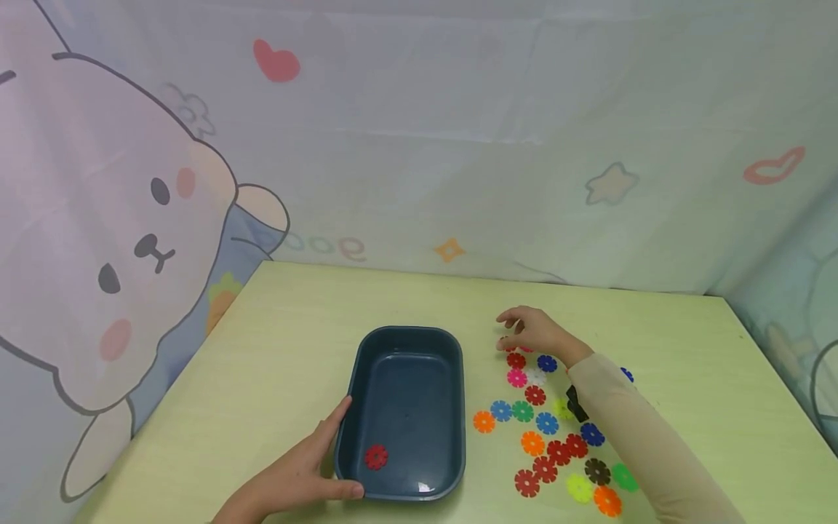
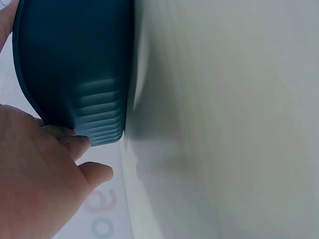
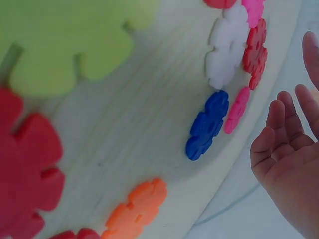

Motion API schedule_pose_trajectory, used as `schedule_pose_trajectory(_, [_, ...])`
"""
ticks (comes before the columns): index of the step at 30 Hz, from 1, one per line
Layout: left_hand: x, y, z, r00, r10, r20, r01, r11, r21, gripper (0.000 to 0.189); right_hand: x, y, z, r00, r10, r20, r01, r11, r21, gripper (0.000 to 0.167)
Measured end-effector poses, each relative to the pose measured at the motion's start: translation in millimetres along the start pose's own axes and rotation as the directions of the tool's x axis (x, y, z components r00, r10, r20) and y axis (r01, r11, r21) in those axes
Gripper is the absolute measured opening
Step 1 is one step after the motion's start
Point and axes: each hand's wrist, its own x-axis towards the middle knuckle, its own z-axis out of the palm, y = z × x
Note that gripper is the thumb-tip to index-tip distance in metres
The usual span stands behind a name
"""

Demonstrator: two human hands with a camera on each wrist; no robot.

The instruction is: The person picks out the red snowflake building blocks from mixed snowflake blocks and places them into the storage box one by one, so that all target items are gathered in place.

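A dark blue rectangular plastic tub (image 1: pixel 409 393) sits on the table, a red snowflake building disc (image 1: pixel 376 457) lying in its near left part. My left hand (image 1: pixel 294 469) holds the tub's near left corner, thumb at the near rim and index finger along the left side. In the left wrist view, lower fingertips touch the tub's ribbed outer wall (image 2: pixel 99 109). My right hand (image 1: pixel 540 335) reaches over the far end of the scattered discs, its thumb apart from the fingers. Near its fingertips are red discs (image 1: pixel 516 361). Nothing shows in its grasp in the right wrist view.
Several flat discs in many colours, such as orange (image 1: pixel 484 421), green (image 1: pixel 522 411) and dark brown (image 1: pixel 597 471), are spread right of the tub. Some lie partly under my right forearm (image 1: pixel 635 422). A printed cloth (image 1: pixel 458 145) hangs behind the table.
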Motion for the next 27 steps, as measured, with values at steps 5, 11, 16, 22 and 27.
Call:
schedule_pose_trajectory(5, [0.3,0.8,0.5,1.0,0.0,-0.005,0.0,1.0,0.001,0.115,1.2,3.9,1.0,0.999,0.036,0.019,-0.035,0.999,-0.034,0.051])
schedule_pose_trajectory(11, [0.9,2.8,1.3,1.0,0.001,0.006,-0.001,1.0,-0.013,0.115,1.8,9.5,2.9,0.998,0.054,0.032,-0.051,0.995,-0.085,0.05])
schedule_pose_trajectory(16, [1.0,3.4,1.4,1.0,-0.004,0.002,0.004,1.0,-0.011,0.115,1.6,9.8,2.1,0.997,0.072,0.029,-0.069,0.993,-0.1,0.049])
schedule_pose_trajectory(22, [0.8,2.8,2.2,1.0,0.001,0.0,-0.001,1.0,-0.001,0.115,1.3,11.8,2.3,0.995,0.09,0.032,-0.085,0.989,-0.118,0.047])
schedule_pose_trajectory(27, [0.3,2.8,2.5,1.0,0.001,0.002,-0.001,1.0,-0.004,0.115,2.0,12.2,3.0,0.996,0.078,0.031,-0.074,0.991,-0.115,0.043])
